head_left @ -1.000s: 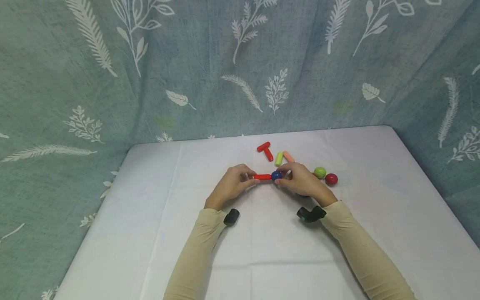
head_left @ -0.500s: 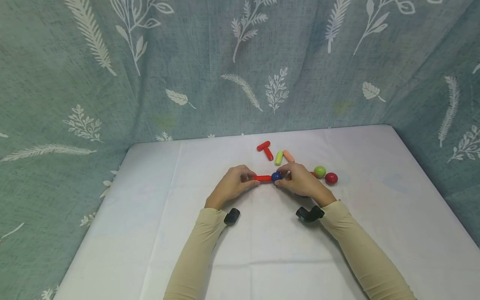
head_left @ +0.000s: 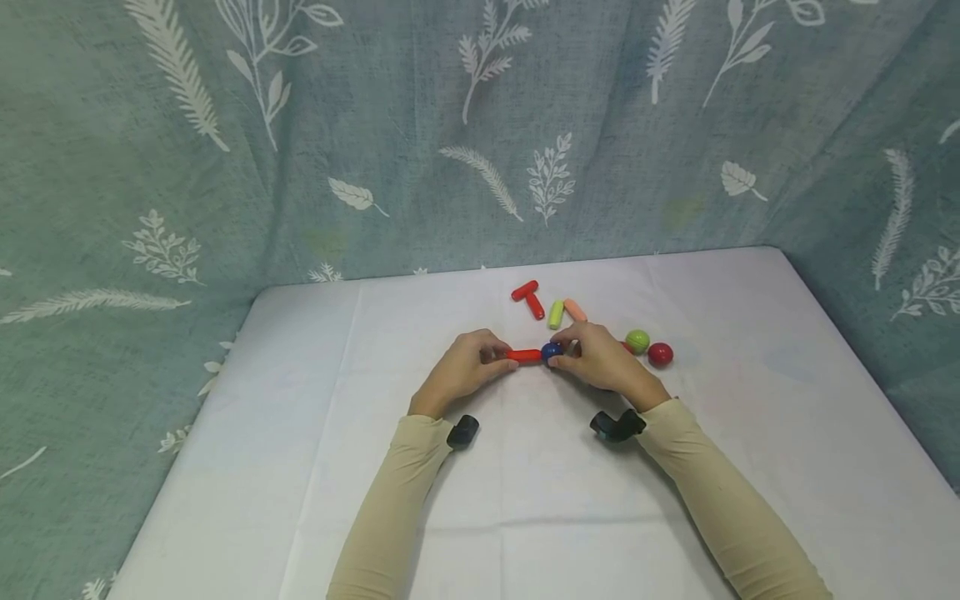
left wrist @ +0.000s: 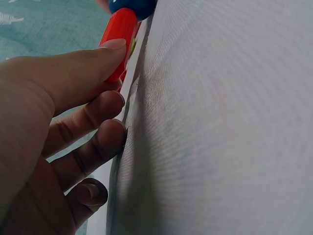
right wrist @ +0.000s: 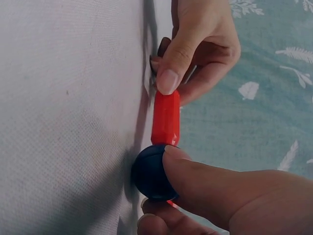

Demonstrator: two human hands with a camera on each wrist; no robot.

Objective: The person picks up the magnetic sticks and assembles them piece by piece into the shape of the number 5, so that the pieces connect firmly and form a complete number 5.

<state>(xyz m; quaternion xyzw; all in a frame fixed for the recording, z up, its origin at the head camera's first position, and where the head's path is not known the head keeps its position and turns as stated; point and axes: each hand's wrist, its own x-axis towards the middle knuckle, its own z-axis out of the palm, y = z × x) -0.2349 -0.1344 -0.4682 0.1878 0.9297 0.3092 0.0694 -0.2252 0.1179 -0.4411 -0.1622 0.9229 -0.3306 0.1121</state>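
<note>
Thumb and fingers of my left hand pinch one end of a short red plastic rod with flat-sided faces, best seen in the right wrist view. At its other end, the rod meets a dark blue ball, which my right hand grips between thumb and fingertips. Rod and ball lie in one line, close over the white cloth. In the right wrist view a bit of red shows past the ball, beside the right fingers. The left hand's other fingers are loosely bent below the rod.
Behind the hands lie two red rods in a T shape, a yellow-green rod and a peach rod. Right of the right hand are a green ball, a dark red ball and a partly hidden red piece.
Both hands keep their holds on the rod and the ball, with scarcely any movement. Slightly more of the red piece beside the green ball shows past the right hand.
</note>
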